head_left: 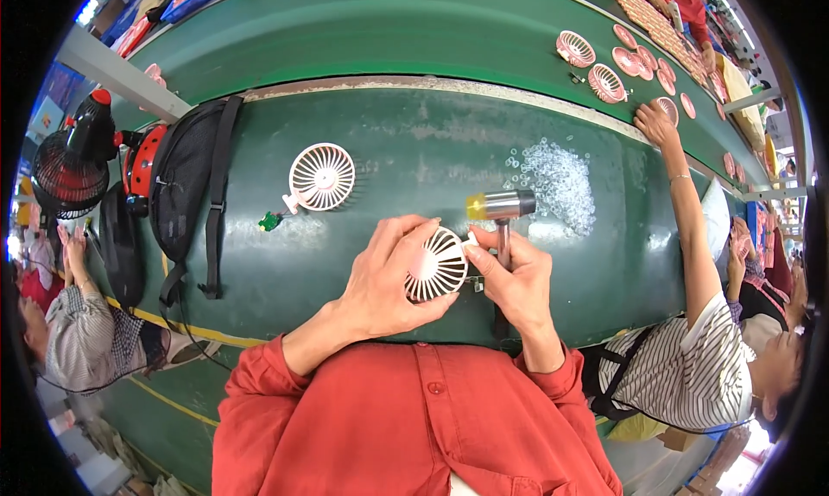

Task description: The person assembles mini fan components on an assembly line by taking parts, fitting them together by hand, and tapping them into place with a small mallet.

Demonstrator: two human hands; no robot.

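Note:
My left hand (373, 278) is wrapped round a pale pink slatted fan housing (442, 267), holding it above the green work surface in front of my chest. My right hand (525, 282) grips the handle of a hammer (504, 205) with a yellow face and a metal head. Its thumb and a finger also pinch at a small white piece on the housing's right edge. A small part sticks out below that edge; its kind is hard to tell. To the left lies a second fan housing (323, 176), wired to a small green circuit board (269, 221).
Small see-through rings (561, 185) lie piled beyond the hammer. A black bag (192, 181) and a black fan (73, 164) stand at the left. Pink fan parts (635, 62) rest on the green belt (389, 38) behind. A co-worker's arm (682, 194) reaches across at the right.

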